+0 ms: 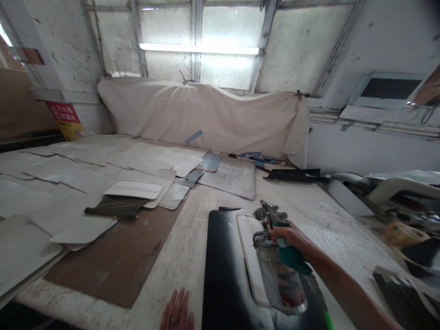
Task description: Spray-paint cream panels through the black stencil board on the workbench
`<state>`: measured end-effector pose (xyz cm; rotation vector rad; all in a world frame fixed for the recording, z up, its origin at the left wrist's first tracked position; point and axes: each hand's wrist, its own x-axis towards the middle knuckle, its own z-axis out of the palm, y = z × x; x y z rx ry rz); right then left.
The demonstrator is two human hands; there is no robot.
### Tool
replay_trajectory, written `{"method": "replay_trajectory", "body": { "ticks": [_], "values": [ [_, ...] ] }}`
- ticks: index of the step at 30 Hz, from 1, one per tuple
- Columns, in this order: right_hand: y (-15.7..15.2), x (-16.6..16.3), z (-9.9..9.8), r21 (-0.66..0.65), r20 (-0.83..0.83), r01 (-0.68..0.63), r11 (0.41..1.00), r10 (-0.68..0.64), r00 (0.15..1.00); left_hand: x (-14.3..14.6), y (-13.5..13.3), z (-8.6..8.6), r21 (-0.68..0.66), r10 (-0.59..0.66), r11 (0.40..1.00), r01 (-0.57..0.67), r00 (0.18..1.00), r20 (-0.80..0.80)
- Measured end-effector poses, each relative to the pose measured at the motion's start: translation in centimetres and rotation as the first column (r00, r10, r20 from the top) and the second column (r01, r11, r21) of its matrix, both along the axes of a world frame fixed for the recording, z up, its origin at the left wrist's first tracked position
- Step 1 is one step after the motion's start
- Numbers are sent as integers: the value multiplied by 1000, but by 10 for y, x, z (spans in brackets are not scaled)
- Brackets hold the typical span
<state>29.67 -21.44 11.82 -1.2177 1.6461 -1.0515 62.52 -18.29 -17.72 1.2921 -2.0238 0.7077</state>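
Observation:
My right hand [291, 237] is wrapped round the teal grip of a spray gun [271, 220], whose metal head points away from me and whose clear cup [283, 279] hangs below it. The gun hovers over a white panel [249, 256] that lies on a black sheet [222, 270] on the workbench. My left hand [178, 312] rests flat on the bench at the bottom edge, fingers stretched out, just left of the black sheet and holding nothing.
Many pale cut panels [134, 189] and a dark one [115, 207] lie over the left of the bench, with a brown board [120, 256] nearer me. A cloth [206, 114] hangs along the back wall. Parts and clutter [398, 197] crowd the right side.

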Motion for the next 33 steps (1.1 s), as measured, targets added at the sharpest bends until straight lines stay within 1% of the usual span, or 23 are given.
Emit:
{"method": "replay_trajectory", "body": {
  "ticks": [3, 5, 8, 10, 14, 18, 27, 31, 33],
  "values": [
    [7, 7, 7, 10, -12, -12, 1000, 12, 1000, -2, 5, 6, 6, -14, 1000, 14, 999, -44],
    [15, 9, 9, 20, -14, -17, 1000, 17, 1000, -3, 10, 9, 70, -7, 997, 10, 999, -53],
    [31, 10, 8, 18, -1, -64, 998, 64, 998, -6, 19, 14, 157, 13, 988, -1, 997, -72],
    [45, 11, 8, 18, -8, -84, 996, 84, 996, -8, 23, 19, 172, 25, 985, -7, 994, -103],
    [79, 18, 14, 53, -81, -46, 998, 50, 995, -11, 29, 26, 181, 23, 983, 2, 990, -136],
    [113, 20, 15, 76, -101, -89, 993, 97, 990, -12, 35, 30, 204, 20, 979, 12, 988, -153],
    [190, 17, 5, 86, -69, -129, 988, 135, 988, -16, 45, 31, 234, 37, 972, 5, 984, -173],
    [216, 12, -15, 43, 11, -153, 987, 152, 988, -17, 50, 30, 237, 37, 971, 13, 978, -207],
    [229, 10, -28, 63, 31, -109, 992, 107, 994, -18, 52, 31, 236, 41, 972, 10, 976, -212]
  ]
}}
